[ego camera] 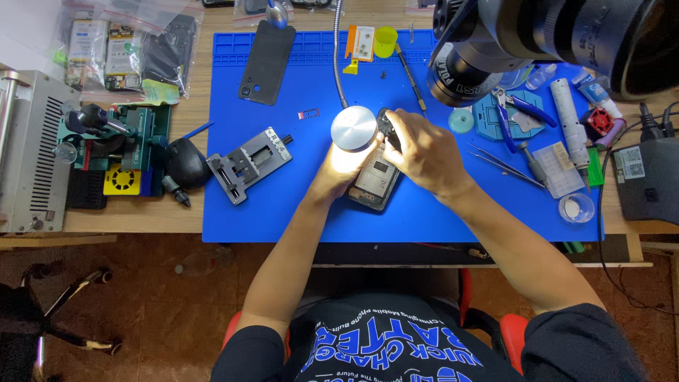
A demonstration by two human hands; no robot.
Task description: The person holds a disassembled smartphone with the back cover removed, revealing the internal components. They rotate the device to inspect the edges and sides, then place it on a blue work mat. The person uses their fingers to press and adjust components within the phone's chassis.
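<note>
The fingers of the right hand (423,150) curl down over the upper end of an opened phone (375,180), closed around its top edge; whether they pinch a small tool or part there cannot be told, since the knuckles hide the tips. The left hand (338,170) lies against the phone's left side, washed out by the lamp's glare, so the spread of its fingers cannot be told either; it seems to steady the body. The phone rests on the blue work mat (283,219), directly under both hands, its long axis tilted from lower left to upper right, with the lower end nearest the person and free of any hand. The right hand is the one on the working end.

Just beyond the left hand hangs the round lamp head (353,128) on its gooseneck. Farther left on the mat lies a metal clamp fixture (249,163), and beyond it a dark back cover (266,62). To the right lie tweezers (503,161) and blue-handled cutters (522,107). A microscope body (537,42) looms at the top right.
</note>
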